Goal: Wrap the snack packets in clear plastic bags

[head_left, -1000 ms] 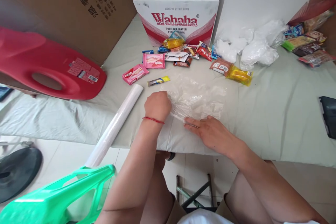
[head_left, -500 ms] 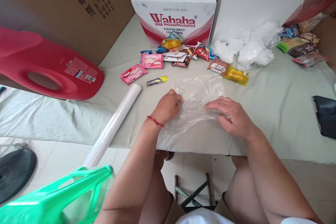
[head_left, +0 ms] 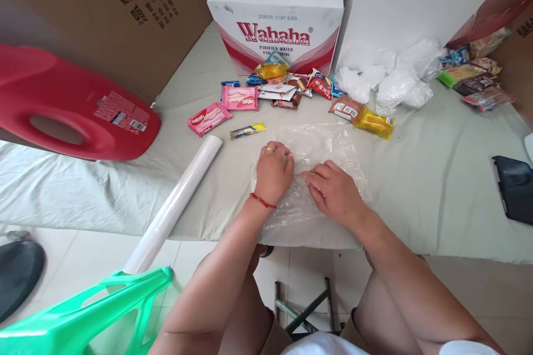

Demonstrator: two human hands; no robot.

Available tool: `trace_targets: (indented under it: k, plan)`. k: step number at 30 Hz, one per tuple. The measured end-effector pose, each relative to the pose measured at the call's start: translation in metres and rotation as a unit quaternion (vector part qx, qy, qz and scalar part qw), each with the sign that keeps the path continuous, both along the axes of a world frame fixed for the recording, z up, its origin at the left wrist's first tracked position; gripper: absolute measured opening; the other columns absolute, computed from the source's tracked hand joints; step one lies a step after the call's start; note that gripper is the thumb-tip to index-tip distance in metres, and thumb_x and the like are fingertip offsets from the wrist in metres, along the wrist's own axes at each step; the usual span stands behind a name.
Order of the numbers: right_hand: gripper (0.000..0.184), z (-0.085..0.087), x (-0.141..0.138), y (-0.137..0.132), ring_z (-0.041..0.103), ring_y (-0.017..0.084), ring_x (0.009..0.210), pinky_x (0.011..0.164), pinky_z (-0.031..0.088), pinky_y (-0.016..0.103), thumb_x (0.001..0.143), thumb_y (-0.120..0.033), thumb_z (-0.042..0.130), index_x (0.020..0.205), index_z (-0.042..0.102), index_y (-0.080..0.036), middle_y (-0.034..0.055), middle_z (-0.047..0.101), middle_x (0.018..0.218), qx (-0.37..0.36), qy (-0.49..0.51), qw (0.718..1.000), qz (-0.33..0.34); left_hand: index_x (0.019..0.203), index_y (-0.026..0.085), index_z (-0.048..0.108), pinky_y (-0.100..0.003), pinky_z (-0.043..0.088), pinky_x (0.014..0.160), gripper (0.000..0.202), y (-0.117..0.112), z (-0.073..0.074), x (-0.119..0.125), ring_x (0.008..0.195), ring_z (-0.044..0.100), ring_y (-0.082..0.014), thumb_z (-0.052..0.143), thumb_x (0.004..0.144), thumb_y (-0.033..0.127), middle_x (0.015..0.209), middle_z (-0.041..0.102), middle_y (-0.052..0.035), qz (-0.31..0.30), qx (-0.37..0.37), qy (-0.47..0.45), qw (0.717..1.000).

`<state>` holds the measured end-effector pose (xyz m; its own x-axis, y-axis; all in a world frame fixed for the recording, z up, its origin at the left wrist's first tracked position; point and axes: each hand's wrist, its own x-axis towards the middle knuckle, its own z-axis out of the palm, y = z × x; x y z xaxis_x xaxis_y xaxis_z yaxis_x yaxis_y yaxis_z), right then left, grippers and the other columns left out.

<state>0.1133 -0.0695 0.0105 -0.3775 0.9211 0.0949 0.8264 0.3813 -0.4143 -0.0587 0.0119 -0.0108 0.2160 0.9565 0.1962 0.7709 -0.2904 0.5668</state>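
A clear plastic bag point(head_left: 333, 147) lies crumpled on the pale cloth-covered table point(head_left: 425, 177) in front of me. My left hand point(head_left: 273, 173), with a red thread at the wrist, is closed in a loose fist on the bag's left part. My right hand point(head_left: 333, 194) lies beside it on the bag, its fingers bent and pinching the film toward the left hand. Both hands rest close together near the table's front edge.
A white roll point(head_left: 175, 205) juts over the table's front. Snack packets point(head_left: 275, 89) lie scattered before a Wahaha box point(head_left: 275, 28). White bags point(head_left: 395, 80) sit behind, a red jug point(head_left: 70, 111) at left, a black item point(head_left: 514, 186) at right, a green stool point(head_left: 83, 316) below.
My right hand has slid left across the bag from its right side to meet the left hand. The bag has bunched nearer the front edge.
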Motion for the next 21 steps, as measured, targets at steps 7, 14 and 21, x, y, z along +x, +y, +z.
trace_targets:
  k: [7, 14, 21]
  plan:
    - [0.064, -0.025, 0.009, 0.0, 0.021, 0.034, 0.16, 0.129, 0.022, 0.059, 0.109, -0.043, 0.033, 0.162, 0.035, -0.008, 0.0171, 0.029, 0.171, -0.01, -0.086, 0.992, -0.096, 0.151, 0.016, 0.051, -0.059, 0.02, 0.127, 0.052, 0.009, -0.015, -0.006, 0.155, 0.035, -0.0307, 0.035, 0.107, 0.037, 0.164, 0.043, -0.0168, -0.038, 0.017, 0.152, 0.987]
    - [0.063, -0.036, 0.072, -0.006, 0.033, 0.034, 0.156, 0.125, 0.031, 0.06, 0.106, -0.045, 0.034, 0.161, 0.039, -0.015, 0.0164, 0.039, 0.166, -0.014, -0.125, 0.973, -0.193, 0.155, 0.019, 0.048, -0.06, 0.022, 0.127, 0.053, 0.027, -0.014, -0.009, 0.156, 0.035, -0.0272, 0.03, 0.108, 0.038, 0.167, 0.039, -0.0138, -0.071, -0.016, 0.159, 0.985]
    - [0.044, 0.037, 0.064, 0.07, 0.07, 0.032, 0.109, 0.094, 0.057, 0.048, 0.106, -0.043, 0.036, 0.12, 0.075, -0.03, 0.0092, 0.077, 0.112, 0.011, -0.032, 0.988, -0.152, 0.124, 0.016, 0.071, -0.052, 0.028, 0.126, 0.04, 0.031, -0.004, -0.011, 0.146, 0.049, -0.0283, 0.038, 0.106, 0.029, 0.141, 0.068, -0.0139, -0.014, 0.038, 0.087, 0.995]
